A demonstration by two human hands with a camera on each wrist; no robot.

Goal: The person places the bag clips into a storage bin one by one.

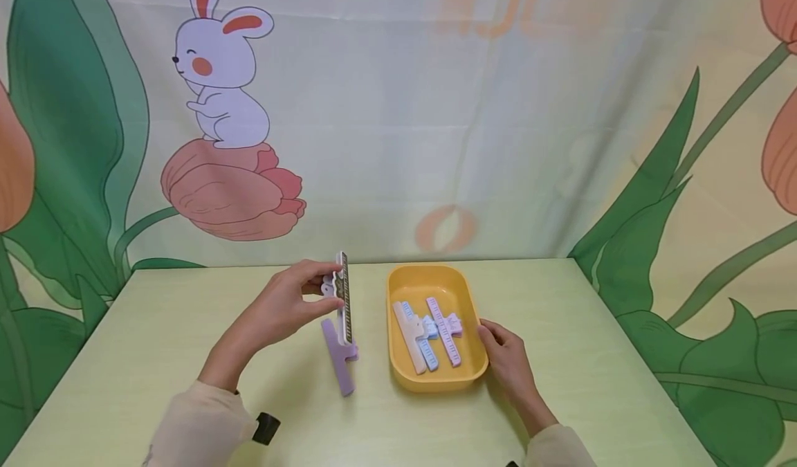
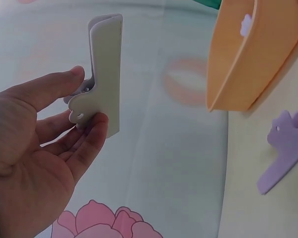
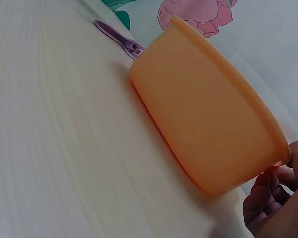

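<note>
My left hand [image 1: 277,308] pinches a white sealing clip [image 1: 347,315] by its handles, raised above the table with its long jaw edge upright. In the left wrist view the clip [image 2: 107,74] shows its smooth pale side, thumb on one handle and fingers on the other. Below it a purple clip [image 1: 338,363] lies on the table. My right hand [image 1: 512,367] grips the right rim of a yellow plastic basin [image 1: 436,385]. Inside lie a pale pink clip [image 1: 409,346], partly over a blue clip [image 1: 429,358], and a lilac clip [image 1: 443,332].
The pale green table [image 1: 591,384] ends at the back against a printed cloth [image 1: 529,142] with a rabbit and flowers. The purple clip lies left of the basin, a short gap between them.
</note>
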